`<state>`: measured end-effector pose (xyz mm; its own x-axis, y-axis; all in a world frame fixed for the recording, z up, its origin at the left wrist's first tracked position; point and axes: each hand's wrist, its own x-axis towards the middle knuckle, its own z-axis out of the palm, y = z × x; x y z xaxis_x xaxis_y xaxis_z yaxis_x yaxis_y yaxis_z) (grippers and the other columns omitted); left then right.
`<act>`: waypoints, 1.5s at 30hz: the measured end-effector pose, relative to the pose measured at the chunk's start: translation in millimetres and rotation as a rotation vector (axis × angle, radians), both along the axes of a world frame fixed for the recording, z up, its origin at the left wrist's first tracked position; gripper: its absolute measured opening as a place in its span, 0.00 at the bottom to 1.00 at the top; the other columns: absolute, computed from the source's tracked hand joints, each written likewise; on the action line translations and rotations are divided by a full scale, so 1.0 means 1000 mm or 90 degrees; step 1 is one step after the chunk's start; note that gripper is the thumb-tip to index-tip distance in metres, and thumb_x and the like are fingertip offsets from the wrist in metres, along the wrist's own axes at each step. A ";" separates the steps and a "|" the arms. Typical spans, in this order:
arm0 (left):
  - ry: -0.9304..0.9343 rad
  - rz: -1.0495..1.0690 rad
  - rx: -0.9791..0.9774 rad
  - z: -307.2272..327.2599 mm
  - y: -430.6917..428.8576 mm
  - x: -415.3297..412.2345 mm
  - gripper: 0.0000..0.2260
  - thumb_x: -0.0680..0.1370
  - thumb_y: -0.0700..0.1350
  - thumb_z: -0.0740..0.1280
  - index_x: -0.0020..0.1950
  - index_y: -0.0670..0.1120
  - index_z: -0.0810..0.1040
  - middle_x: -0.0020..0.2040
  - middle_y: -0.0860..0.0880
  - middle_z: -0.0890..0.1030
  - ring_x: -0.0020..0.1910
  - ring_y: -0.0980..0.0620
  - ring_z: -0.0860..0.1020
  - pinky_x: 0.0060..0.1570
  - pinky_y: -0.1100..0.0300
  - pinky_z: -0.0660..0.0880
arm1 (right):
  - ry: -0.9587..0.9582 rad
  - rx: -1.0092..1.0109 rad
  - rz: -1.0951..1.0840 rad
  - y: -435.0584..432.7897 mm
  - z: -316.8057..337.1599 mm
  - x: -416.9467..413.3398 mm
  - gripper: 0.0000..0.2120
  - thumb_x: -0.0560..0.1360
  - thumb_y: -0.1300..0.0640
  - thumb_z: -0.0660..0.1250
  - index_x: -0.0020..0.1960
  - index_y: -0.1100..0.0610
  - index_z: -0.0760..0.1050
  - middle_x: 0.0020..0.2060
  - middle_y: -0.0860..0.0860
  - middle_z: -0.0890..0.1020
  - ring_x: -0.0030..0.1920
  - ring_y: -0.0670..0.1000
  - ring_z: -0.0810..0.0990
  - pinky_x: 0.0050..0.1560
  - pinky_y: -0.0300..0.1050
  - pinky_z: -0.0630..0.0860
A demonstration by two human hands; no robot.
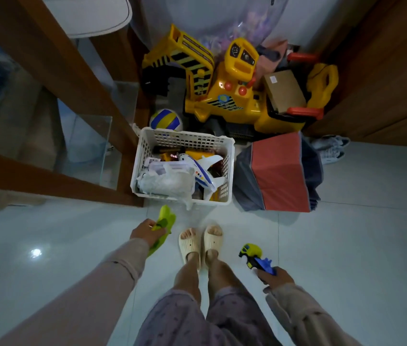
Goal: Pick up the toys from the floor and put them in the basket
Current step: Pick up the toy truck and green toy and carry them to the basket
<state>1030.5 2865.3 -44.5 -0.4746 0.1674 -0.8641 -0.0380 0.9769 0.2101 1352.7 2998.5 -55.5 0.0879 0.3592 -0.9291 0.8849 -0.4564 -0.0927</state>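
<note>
A white slotted basket [229, 171] stands on the tiled floor just ahead of my feet. Inside it lie a white and blue toy plane [201, 171], a crumpled white bag [165, 182] and yellow toys. My left hand [146, 232] is shut on a lime-green toy [163, 221], held just short of the basket's near left corner. My right hand [275, 277] hangs low at the right, shut on a blue and yellow toy vehicle [253, 255], well apart from the basket.
A big yellow ride-on excavator [222, 83] with a cardboard box [285, 92] on its seat fills the corner behind the basket. A blue and yellow ball [165, 119] sits behind the basket. A folded red and grey mat [280, 176] lies to its right. Wooden furniture [77, 71] stands left.
</note>
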 end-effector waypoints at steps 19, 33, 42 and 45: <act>-0.145 0.277 -0.005 -0.207 0.014 -0.024 0.19 0.63 0.54 0.67 0.49 0.44 0.76 0.45 0.41 0.77 0.41 0.44 0.77 0.43 0.51 0.82 | 0.064 -0.102 0.043 0.110 -0.277 -0.247 0.21 0.71 0.44 0.68 0.54 0.60 0.73 0.45 0.57 0.78 0.35 0.53 0.78 0.37 0.44 0.73; -0.105 0.408 0.080 -0.295 0.048 -0.076 0.09 0.73 0.45 0.70 0.48 0.41 0.76 0.39 0.45 0.74 0.35 0.50 0.74 0.21 0.67 0.76 | -0.017 0.023 0.322 0.082 -0.370 -0.285 0.32 0.70 0.43 0.67 0.67 0.58 0.66 0.59 0.57 0.78 0.60 0.60 0.77 0.59 0.53 0.73; -0.055 0.287 0.093 -0.282 0.062 -0.081 0.14 0.66 0.55 0.69 0.47 0.49 0.76 0.44 0.47 0.79 0.45 0.47 0.78 0.37 0.61 0.73 | 0.058 0.006 0.399 0.125 -0.326 -0.240 0.13 0.76 0.56 0.65 0.57 0.62 0.74 0.52 0.62 0.80 0.56 0.61 0.80 0.45 0.45 0.73; 0.007 0.222 0.163 -0.293 0.077 -0.103 0.10 0.73 0.45 0.70 0.52 0.46 0.76 0.43 0.49 0.78 0.45 0.51 0.76 0.37 0.64 0.70 | 0.049 -0.039 0.308 0.143 -0.308 -0.212 0.09 0.76 0.57 0.66 0.53 0.62 0.75 0.49 0.63 0.82 0.45 0.59 0.81 0.41 0.42 0.72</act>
<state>927.7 2941.9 -337.0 -0.5498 0.2040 -0.8100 -0.3528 0.8222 0.4466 1141.0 3141.1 -363.8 -0.1454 0.2865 -0.9470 0.9883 -0.0016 -0.1522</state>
